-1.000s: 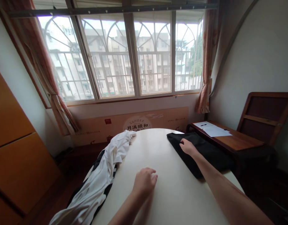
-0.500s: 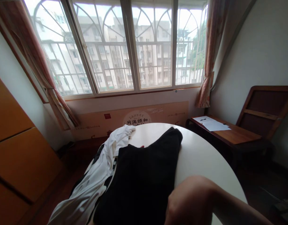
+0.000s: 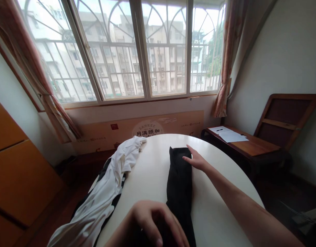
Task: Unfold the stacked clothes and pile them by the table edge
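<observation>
A black garment [image 3: 180,181] lies folded into a long narrow strip down the middle of the round white table [image 3: 150,178]. At its far end is my right hand [image 3: 195,160], thumb and forefinger spread apart along the right edge of the cloth. My left hand [image 3: 155,219] hovers or rests over the near end, its fingers bent downward and apart; whether they touch the cloth cannot be made out. To the left, a crumpled white garment [image 3: 114,181] lies along the table's edge, with black and striped cloth partly beneath it.
Beyond the table, a printed cardboard panel [image 3: 122,133] stands below the barred window [image 3: 163,51]. A wooden bench [image 3: 261,145] at the right bears white papers [image 3: 228,134] and a pen. An orange cabinet [image 3: 26,178] stands on the left.
The wide-spread black garment has become a narrow strip toward the right. My right hand has reached to its far end, and my left hand has come into sight at the near end.
</observation>
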`<state>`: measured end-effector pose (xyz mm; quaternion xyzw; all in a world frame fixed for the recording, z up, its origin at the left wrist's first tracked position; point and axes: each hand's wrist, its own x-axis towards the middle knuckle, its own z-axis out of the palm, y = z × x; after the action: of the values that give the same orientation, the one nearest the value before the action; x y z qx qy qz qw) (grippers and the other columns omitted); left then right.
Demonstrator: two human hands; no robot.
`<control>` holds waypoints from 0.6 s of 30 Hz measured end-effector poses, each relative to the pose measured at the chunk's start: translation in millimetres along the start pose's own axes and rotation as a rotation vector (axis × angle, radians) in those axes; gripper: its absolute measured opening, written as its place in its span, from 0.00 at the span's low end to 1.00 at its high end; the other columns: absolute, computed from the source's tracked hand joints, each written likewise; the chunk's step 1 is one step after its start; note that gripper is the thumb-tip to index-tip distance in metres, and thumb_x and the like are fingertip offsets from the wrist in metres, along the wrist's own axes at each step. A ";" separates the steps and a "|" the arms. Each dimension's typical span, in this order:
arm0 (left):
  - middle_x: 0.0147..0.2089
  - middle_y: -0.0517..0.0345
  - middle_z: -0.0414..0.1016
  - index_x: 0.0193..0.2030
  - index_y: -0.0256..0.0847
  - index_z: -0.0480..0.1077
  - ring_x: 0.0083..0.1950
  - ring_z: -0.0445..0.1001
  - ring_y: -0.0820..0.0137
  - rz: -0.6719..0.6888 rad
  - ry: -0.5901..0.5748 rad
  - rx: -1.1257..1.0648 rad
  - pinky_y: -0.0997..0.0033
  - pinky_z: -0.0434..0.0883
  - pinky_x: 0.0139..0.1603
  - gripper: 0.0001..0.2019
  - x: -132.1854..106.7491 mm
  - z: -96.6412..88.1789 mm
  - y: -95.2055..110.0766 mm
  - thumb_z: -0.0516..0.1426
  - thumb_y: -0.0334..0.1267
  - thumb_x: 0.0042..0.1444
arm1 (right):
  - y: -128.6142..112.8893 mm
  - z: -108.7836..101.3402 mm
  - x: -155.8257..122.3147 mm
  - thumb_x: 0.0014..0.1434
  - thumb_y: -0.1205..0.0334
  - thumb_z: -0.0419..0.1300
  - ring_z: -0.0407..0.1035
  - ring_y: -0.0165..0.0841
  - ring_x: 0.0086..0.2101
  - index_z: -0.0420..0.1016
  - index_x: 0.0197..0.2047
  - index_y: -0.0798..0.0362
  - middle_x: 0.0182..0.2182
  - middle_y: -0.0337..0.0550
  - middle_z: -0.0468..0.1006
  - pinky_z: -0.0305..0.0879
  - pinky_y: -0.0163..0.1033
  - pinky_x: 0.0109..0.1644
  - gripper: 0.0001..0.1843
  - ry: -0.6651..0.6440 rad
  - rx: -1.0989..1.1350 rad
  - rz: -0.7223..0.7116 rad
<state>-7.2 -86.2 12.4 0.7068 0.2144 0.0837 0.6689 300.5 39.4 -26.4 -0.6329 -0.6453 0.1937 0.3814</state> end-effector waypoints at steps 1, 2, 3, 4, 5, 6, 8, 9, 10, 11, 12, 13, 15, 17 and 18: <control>0.42 0.41 0.82 0.29 0.42 0.81 0.42 0.82 0.41 -0.023 -0.127 -0.113 0.47 0.77 0.38 0.33 0.5 -7.8 10.4 0.66 0.72 0.28 | 5.7 3.3 1.3 0.59 0.51 0.61 0.51 0.46 0.70 0.47 0.76 0.57 0.72 0.57 0.54 0.51 0.50 0.74 0.48 0.006 -0.009 -0.021; 0.44 0.41 0.81 0.31 0.41 0.81 0.42 0.82 0.44 -0.040 -0.140 -0.185 0.48 0.78 0.37 0.30 2.6 -16.5 19.0 0.67 0.66 0.32 | 9.8 6.4 2.0 0.59 0.52 0.61 0.48 0.45 0.72 0.45 0.76 0.59 0.73 0.57 0.52 0.47 0.49 0.75 0.49 0.010 -0.015 -0.032; 0.45 0.42 0.81 0.34 0.40 0.80 0.41 0.81 0.48 -0.037 -0.053 -0.217 0.51 0.78 0.37 0.27 6.5 -24.7 24.6 0.67 0.63 0.37 | 12.9 9.6 2.5 0.59 0.53 0.61 0.46 0.44 0.72 0.44 0.77 0.60 0.74 0.57 0.50 0.46 0.48 0.76 0.50 0.015 -0.022 -0.034; 0.44 0.44 0.80 0.37 0.40 0.79 0.40 0.81 0.53 -0.029 0.103 -0.198 0.56 0.77 0.36 0.24 11.8 -31.7 26.6 0.65 0.60 0.43 | 15.2 12.9 2.9 0.59 0.54 0.61 0.46 0.43 0.72 0.42 0.77 0.60 0.74 0.56 0.49 0.45 0.47 0.76 0.50 0.018 -0.032 -0.030; 0.43 0.45 0.80 0.39 0.39 0.78 0.39 0.80 0.57 -0.014 0.286 -0.120 0.59 0.76 0.37 0.22 18.1 -36.6 25.2 0.63 0.57 0.48 | 17.1 16.5 3.6 0.59 0.54 0.61 0.47 0.43 0.72 0.41 0.77 0.59 0.74 0.56 0.48 0.45 0.47 0.76 0.51 0.021 -0.052 -0.025; 0.41 0.46 0.79 0.40 0.39 0.77 0.39 0.79 0.59 0.005 0.456 0.001 0.61 0.76 0.38 0.20 24.7 -39.5 20.9 0.61 0.55 0.51 | 18.5 20.1 4.5 0.60 0.53 0.60 0.47 0.43 0.72 0.40 0.77 0.60 0.74 0.56 0.48 0.45 0.47 0.76 0.50 0.023 -0.082 -0.015; 0.42 0.46 0.78 0.45 0.38 0.76 0.40 0.77 0.60 0.030 0.671 0.274 0.60 0.76 0.43 0.20 36.5 -39.7 7.6 0.59 0.52 0.54 | 20.0 26.7 7.5 0.61 0.52 0.59 0.43 0.46 0.73 0.40 0.77 0.61 0.74 0.57 0.47 0.44 0.49 0.76 0.50 0.032 -0.165 0.038; 0.43 0.45 0.78 0.48 0.37 0.76 0.41 0.76 0.60 0.038 0.714 0.380 0.58 0.75 0.46 0.21 40.8 -38.0 0.6 0.59 0.51 0.56 | 20.3 29.2 9.4 0.62 0.51 0.59 0.40 0.48 0.73 0.41 0.77 0.61 0.75 0.57 0.46 0.43 0.51 0.76 0.49 0.043 -0.212 0.076; 0.45 0.44 0.78 0.52 0.36 0.75 0.43 0.76 0.59 0.048 0.727 0.449 0.56 0.75 0.49 0.23 43.7 -35.9 -5.5 0.58 0.51 0.57 | 20.2 30.9 11.4 0.63 0.50 0.58 0.37 0.50 0.73 0.41 0.77 0.61 0.75 0.56 0.44 0.43 0.55 0.75 0.48 0.053 -0.253 0.114; 0.48 0.43 0.77 0.56 0.36 0.74 0.45 0.77 0.58 0.060 0.721 0.486 0.54 0.74 0.53 0.25 45.4 -33.7 -10.2 0.58 0.51 0.58 | 20.0 31.8 13.3 0.63 0.50 0.57 0.34 0.52 0.74 0.41 0.77 0.60 0.75 0.56 0.44 0.42 0.58 0.75 0.47 0.056 -0.283 0.148; 0.51 0.41 0.77 0.59 0.37 0.72 0.48 0.76 0.56 0.075 0.712 0.508 0.53 0.73 0.56 0.27 46.1 -31.7 -13.5 0.58 0.51 0.58 | 19.6 32.0 14.9 0.64 0.51 0.56 0.34 0.53 0.74 0.41 0.77 0.58 0.75 0.55 0.45 0.42 0.62 0.74 0.47 0.050 -0.300 0.172; 0.56 0.40 0.75 0.62 0.38 0.72 0.53 0.75 0.54 0.088 0.702 0.533 0.51 0.72 0.59 0.28 46.0 -30.3 -15.5 0.59 0.52 0.58 | 19.3 31.6 16.1 0.64 0.52 0.56 0.37 0.53 0.73 0.41 0.77 0.57 0.74 0.55 0.48 0.42 0.64 0.73 0.46 0.040 -0.307 0.181; 0.65 0.39 0.69 0.65 0.42 0.71 0.64 0.69 0.48 0.099 0.690 0.593 0.47 0.66 0.67 0.31 44.9 -29.2 -17.1 0.61 0.52 0.57 | 18.8 29.6 17.2 0.62 0.58 0.56 0.50 0.51 0.71 0.42 0.77 0.58 0.71 0.57 0.57 0.47 0.62 0.72 0.45 0.037 -0.294 0.155; 0.71 0.40 0.62 0.66 0.45 0.71 0.71 0.60 0.45 0.079 0.674 0.621 0.43 0.59 0.71 0.32 44.1 -30.0 -17.8 0.61 0.54 0.56 | 18.1 27.1 16.3 0.58 0.64 0.56 0.62 0.47 0.65 0.50 0.75 0.59 0.67 0.56 0.65 0.55 0.53 0.71 0.43 0.079 -0.271 0.105; 0.72 0.41 0.60 0.65 0.46 0.71 0.73 0.58 0.45 0.068 0.664 0.622 0.42 0.57 0.72 0.31 44.0 -30.8 -18.6 0.60 0.55 0.57 | 17.6 25.9 15.2 0.56 0.66 0.56 0.66 0.44 0.62 0.56 0.73 0.58 0.65 0.55 0.69 0.58 0.48 0.69 0.41 0.103 -0.257 0.079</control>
<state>16.1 -39.6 -10.5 0.8157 0.4088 0.2593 0.3166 294.6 62.3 -51.9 -0.7106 -0.6189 0.0915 0.3218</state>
